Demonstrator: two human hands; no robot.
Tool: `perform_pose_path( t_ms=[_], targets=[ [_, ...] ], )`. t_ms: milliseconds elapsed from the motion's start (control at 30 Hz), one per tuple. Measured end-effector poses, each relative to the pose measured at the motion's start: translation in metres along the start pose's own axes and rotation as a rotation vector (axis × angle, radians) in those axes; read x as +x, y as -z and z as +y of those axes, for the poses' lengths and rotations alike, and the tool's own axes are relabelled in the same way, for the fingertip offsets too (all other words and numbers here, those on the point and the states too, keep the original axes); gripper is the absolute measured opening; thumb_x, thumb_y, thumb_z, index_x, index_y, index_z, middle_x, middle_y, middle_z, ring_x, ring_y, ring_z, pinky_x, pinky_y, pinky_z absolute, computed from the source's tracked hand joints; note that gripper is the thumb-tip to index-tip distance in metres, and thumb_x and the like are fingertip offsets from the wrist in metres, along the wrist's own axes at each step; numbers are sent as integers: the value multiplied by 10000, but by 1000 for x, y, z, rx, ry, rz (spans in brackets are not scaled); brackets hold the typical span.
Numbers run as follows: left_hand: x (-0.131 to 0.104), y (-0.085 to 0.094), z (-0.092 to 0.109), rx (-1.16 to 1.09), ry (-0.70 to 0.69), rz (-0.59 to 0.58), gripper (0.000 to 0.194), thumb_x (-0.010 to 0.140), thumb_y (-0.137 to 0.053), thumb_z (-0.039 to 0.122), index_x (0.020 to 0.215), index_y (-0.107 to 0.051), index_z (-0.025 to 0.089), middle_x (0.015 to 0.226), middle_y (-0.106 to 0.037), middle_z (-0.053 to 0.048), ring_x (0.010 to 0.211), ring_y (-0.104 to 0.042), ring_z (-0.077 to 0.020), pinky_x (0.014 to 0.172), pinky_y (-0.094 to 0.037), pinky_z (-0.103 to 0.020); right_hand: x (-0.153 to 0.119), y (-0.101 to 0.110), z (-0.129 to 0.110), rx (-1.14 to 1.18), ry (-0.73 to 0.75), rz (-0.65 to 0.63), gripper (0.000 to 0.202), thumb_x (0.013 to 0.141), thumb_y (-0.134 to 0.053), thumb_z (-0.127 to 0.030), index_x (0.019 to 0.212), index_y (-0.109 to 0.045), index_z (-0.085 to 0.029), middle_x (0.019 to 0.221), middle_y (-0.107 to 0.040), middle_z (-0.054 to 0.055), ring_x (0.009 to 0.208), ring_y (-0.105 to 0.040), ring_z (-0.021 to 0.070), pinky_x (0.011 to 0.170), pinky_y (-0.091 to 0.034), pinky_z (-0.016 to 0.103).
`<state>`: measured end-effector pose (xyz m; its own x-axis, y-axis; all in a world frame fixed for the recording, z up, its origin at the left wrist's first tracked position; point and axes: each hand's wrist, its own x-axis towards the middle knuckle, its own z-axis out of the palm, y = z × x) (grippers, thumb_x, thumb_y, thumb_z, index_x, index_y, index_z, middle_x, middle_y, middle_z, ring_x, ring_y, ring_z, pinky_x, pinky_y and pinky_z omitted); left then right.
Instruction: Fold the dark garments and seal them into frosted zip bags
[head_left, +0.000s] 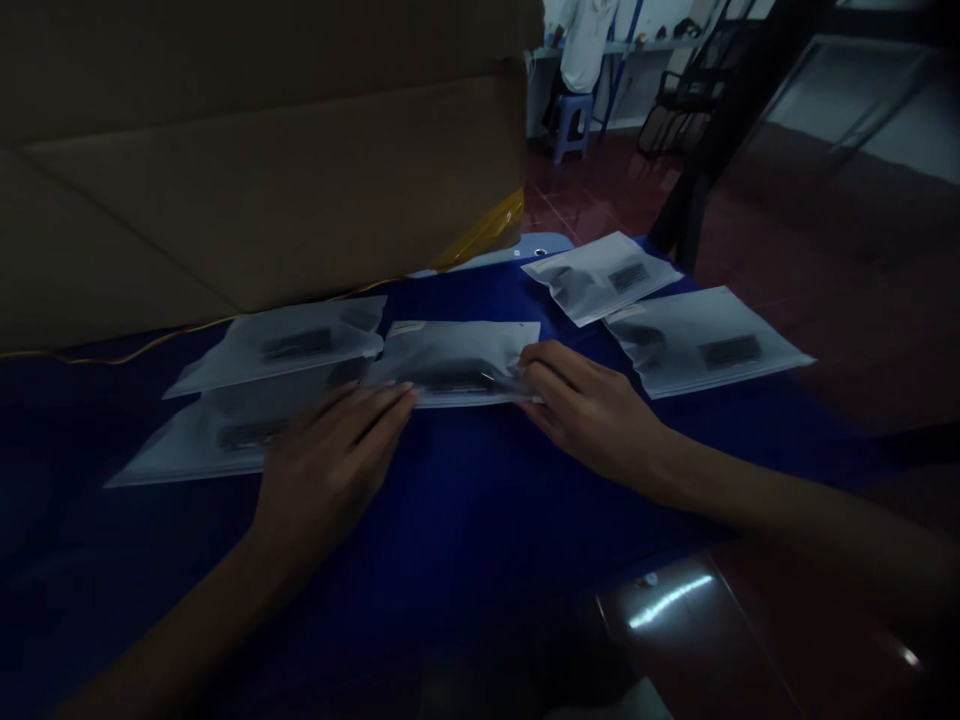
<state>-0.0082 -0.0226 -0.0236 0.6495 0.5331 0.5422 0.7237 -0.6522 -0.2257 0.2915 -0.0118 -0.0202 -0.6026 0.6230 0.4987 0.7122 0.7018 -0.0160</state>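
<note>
A frosted plastic bag [465, 345] with a dark item inside lies on the blue cloth between my hands. My right hand [589, 410] pinches the right edge of this bag near its front corner. Resting with stretched fingers at the bag's front left corner is my left hand [330, 455]. It also partly covers a similar bag [187, 440] lying beneath and left of it. Behind that one is another frosted bag [277, 345], overlapping it. Two more bags, a front one [712, 340] and a back one [604, 275], lie to the right, partly overlapping.
A large cardboard box [285, 190] stands along the back left, with yellow tape [484, 232] at its lower corner. A thin yellow-red wire [135, 350] runs along its base. Farther back, a person [585, 45] sits on a blue stool [572, 125] near a black chair [686, 95].
</note>
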Motion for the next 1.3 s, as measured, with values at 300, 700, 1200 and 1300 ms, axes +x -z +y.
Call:
perform_pose_path(
  t_ms=[300,700,1200,1300],
  targets=[
    [10,6,13,-66,-75,-18,297,1014,-651,84,1299,-692,153,1251,-787,-93,1115,-773,-246,1055,-580,-446,-1,4,-6,-157,-77,-55,197,1066,-602,-284,1030,-717,-127,1130,-715,94,709,-652,138,484,-446,261],
    [39,-2,50,-52,-111,52,207,1030,-674,159,1215,-725,80,1170,-812,-90,1087,-779,-250,928,-626,-394,-2,4,-1,95,-7,40,143,989,-580,-38,949,-685,-126,1097,-722,77,745,-684,115,562,-519,220],
    [48,-13,58,-62,-205,233,194,1015,-638,59,910,-758,169,944,-832,-10,931,-790,-156,954,-619,-385,-7,7,-17,30,132,-51,287,998,-437,21,1011,-696,-103,1133,-752,101,720,-669,115,555,-530,238],
    [49,-12,58,-50,-208,234,164,1003,-659,47,921,-753,153,943,-833,-16,922,-791,-158,952,-608,-399,-6,10,-18,-34,148,-48,306,962,-442,46,1015,-704,-102,1083,-755,90,714,-661,131,576,-526,258]
  ],
)
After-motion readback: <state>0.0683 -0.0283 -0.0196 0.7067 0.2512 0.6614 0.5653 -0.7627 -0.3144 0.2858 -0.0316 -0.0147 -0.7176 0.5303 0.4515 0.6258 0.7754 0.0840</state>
